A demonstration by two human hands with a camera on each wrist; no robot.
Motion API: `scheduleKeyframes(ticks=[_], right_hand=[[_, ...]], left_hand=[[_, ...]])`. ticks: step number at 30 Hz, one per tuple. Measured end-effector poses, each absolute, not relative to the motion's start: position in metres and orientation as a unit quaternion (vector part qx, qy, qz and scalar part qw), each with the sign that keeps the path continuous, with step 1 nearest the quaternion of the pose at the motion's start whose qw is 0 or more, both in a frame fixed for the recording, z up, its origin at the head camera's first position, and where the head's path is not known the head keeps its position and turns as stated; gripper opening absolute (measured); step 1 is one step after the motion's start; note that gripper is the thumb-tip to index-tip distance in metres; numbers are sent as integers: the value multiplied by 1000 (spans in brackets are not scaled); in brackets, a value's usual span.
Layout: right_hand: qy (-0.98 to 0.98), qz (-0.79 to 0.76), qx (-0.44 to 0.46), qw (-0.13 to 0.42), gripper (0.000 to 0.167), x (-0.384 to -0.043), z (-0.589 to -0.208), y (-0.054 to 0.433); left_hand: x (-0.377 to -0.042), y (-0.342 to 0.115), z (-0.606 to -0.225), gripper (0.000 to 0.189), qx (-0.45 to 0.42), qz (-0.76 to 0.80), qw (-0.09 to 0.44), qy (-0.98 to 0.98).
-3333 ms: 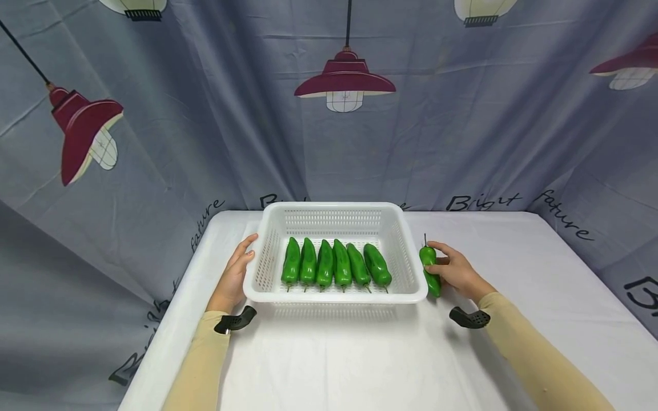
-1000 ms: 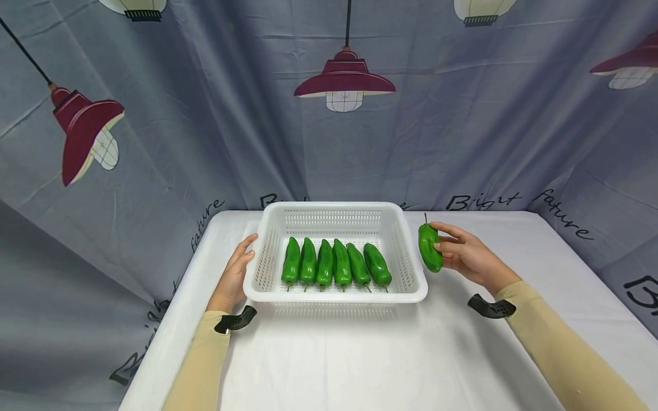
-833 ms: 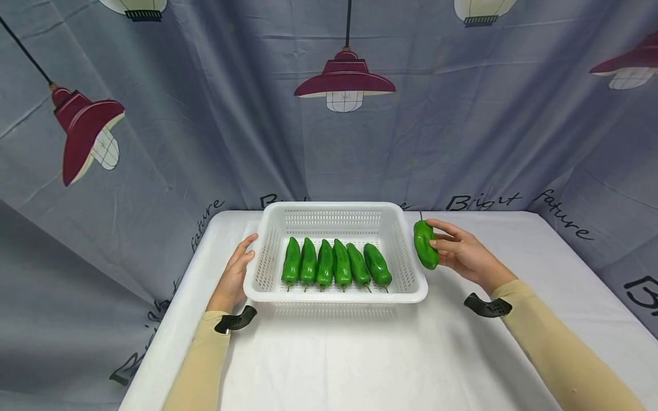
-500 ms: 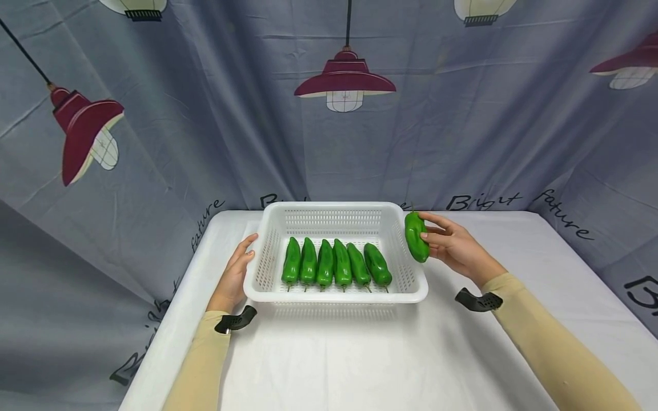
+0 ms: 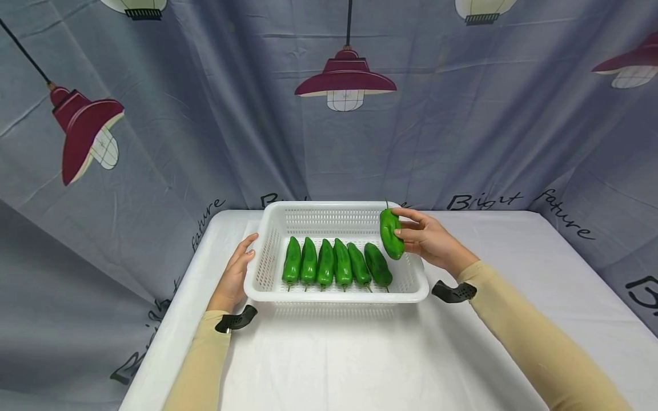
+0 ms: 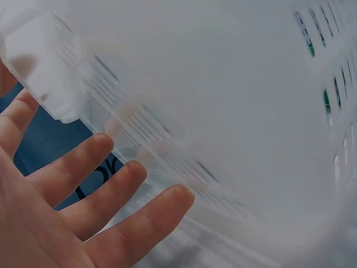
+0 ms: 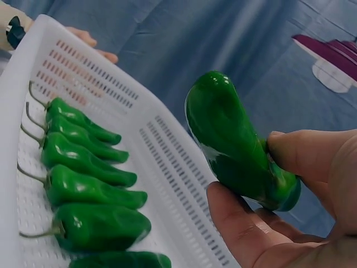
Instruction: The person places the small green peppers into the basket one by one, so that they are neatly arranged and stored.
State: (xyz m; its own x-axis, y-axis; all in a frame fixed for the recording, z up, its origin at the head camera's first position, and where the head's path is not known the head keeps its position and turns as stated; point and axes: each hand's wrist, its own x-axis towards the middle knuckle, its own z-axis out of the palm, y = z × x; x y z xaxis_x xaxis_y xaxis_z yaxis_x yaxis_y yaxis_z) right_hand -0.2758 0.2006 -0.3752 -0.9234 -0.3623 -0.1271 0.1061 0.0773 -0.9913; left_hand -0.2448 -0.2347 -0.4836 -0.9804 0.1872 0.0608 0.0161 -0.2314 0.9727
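Observation:
My right hand point(image 5: 432, 238) pinches a green pepper point(image 5: 392, 235) between thumb and fingers, stem end up, over the right side of a white plastic basket point(image 5: 334, 297). In the right wrist view this pepper point(image 7: 220, 123) tilts above the basket's wall, its blunt tip pointing up and left. On the basket floor lies a row of several green peppers point(image 5: 325, 264), their stems toward the near side. My left hand point(image 5: 235, 277) rests at the basket's left side. Its fingers are spread and fairly straight, tips against the slotted outer wall, as the left wrist view shows.
The basket stands toward the back of a table point(image 5: 329, 359) with a white cloth. Behind it hangs a grey-blue curtain point(image 5: 247, 114) printed with red lamps and lettering. Each wrist bears a black strap piece point(image 5: 454, 291).
My right hand has lifted the pepper from the table right of the basket. It has carried it up, then left over the basket's right part. The left hand and basket have stayed put.

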Motion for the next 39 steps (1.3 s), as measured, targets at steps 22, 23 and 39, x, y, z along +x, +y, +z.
scheduleKeyframes(ticks=[22, 23, 39], right_hand=[[749, -617, -83, 226, 63, -299, -393, 125], [751, -613, -81, 232, 64, -299, -395, 123], [766, -581, -41, 270, 69, -304, -407, 99]], left_hand=[[-244, -234, -484, 42, 87, 777, 52, 621], [-244, -234, -484, 41, 88, 778, 52, 620], [-245, -233, -482, 38, 91, 785, 51, 610]])
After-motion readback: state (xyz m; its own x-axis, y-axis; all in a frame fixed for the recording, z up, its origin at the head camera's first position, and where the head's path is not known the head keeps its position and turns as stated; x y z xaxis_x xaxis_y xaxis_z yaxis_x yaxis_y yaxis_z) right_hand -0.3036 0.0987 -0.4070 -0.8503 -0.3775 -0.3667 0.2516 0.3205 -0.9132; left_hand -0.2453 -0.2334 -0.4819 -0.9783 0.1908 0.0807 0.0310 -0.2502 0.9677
